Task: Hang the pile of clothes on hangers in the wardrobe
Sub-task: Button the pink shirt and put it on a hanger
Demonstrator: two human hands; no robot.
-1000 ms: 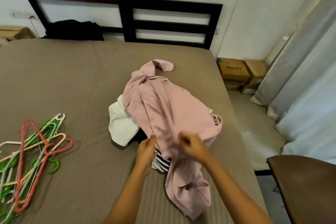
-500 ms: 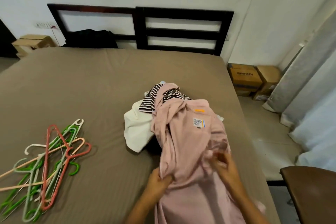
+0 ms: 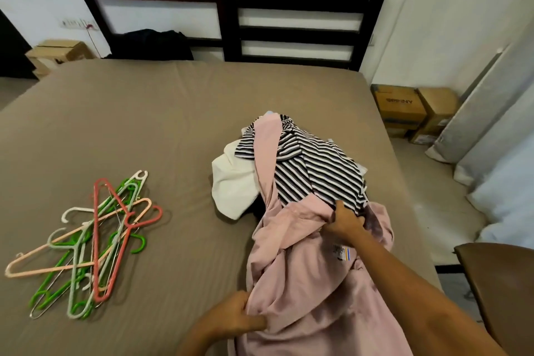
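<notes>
Gripping a pink garment [image 3: 303,283] at the bed's [image 3: 144,124] near right, a person's left hand [image 3: 234,318] pinched its near edge and the right hand [image 3: 345,221] clutched a fold beside a striped top [image 3: 318,176]. The next move appeared to call for a hanger from the hangers [image 3: 95,240] lying to the left.

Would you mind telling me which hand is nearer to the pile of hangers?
Left. The left hand grips the pink garment to the right of the hangers; the right hand holds it farther right, beside the striped top.
</notes>
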